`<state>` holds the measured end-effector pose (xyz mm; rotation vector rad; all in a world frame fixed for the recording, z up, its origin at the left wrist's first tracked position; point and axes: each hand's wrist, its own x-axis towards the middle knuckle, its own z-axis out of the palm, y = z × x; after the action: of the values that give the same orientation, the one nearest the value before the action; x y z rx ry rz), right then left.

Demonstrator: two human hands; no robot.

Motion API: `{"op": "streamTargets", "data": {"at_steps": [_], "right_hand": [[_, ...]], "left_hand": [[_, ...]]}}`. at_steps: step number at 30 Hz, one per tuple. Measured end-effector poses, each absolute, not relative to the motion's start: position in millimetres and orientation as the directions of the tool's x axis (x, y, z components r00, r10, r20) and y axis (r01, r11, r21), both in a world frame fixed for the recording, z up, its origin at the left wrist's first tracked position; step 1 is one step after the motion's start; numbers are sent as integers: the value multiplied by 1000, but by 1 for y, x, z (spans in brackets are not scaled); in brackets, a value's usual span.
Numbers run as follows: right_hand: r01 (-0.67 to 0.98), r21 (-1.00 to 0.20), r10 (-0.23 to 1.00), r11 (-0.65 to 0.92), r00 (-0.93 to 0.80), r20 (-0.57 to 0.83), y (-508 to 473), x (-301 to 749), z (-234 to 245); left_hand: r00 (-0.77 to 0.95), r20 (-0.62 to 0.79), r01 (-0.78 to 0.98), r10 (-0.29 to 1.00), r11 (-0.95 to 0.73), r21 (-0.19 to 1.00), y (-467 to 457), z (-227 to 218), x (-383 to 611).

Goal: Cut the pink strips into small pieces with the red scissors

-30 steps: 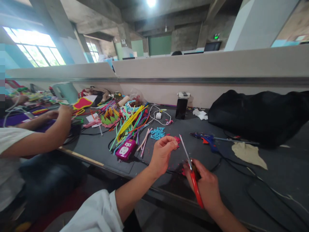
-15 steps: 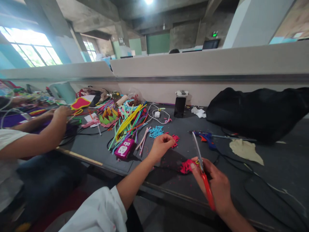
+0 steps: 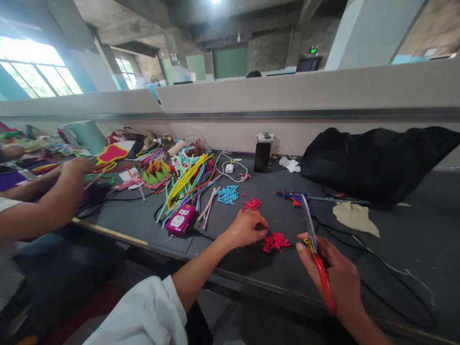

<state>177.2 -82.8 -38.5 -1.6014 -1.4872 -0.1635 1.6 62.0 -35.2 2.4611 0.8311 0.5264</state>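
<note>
My left hand [image 3: 247,228] is closed with thumb and fingertips together, at the left edge of a pile of short red pieces [image 3: 276,242] near the table's front. What its fingertips hold, if anything, is too small to make out. A second, smaller red pile [image 3: 253,204] lies just beyond that hand, and a pile of short blue pieces [image 3: 227,194] sits farther left. My right hand [image 3: 334,268] is wrapped round red-handled scissors [image 3: 325,282], blades pointing up and away. It is held to the right of the front red pile, apart from it.
At left lie a purple power socket [image 3: 181,220] and a bundle of colourful pipe cleaners [image 3: 190,179]. A phone [image 3: 262,157] stands at the back. A blue glue gun [image 3: 298,198], its cord and a black bag [image 3: 362,165] occupy the right. A co-worker's arms [image 3: 50,187] are at far left.
My left hand has moved from the far red pile toward the front one. My right hand, with the scissors, has drawn away rightward from the front pile. The view has shifted slightly right.
</note>
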Motion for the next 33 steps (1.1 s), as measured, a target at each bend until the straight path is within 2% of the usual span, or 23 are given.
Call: {"op": "streamTargets", "data": {"at_steps": [5, 12, 15, 18, 20, 27, 33], "right_hand": [[859, -487, 718, 160, 237, 655, -84, 179, -40], [851, -496, 734, 170, 227, 640, -81, 175, -41], [848, -505, 739, 164, 233, 632, -80, 174, -42], [841, -518, 760, 156, 233, 607, -80, 174, -46], [827, -542, 777, 149, 241, 581, -80, 174, -48], [780, -617, 839, 103, 265, 475, -78, 173, -49], [769, -633, 848, 91, 274, 454, -79, 172, -48]], "left_hand": [[813, 120, 457, 569, -753, 474, 52, -31, 4], [807, 136, 465, 575, -760, 454, 49, -39, 8], [786, 149, 431, 600, -705, 563, 50, -40, 8], [751, 66, 397, 657, -530, 749, 51, -38, 7], [743, 26, 361, 669, -433, 826, 50, -35, 6], [750, 43, 298, 660, -396, 869, 51, -34, 6], [665, 9, 216, 747, -204, 955, 56, -35, 7]]}}
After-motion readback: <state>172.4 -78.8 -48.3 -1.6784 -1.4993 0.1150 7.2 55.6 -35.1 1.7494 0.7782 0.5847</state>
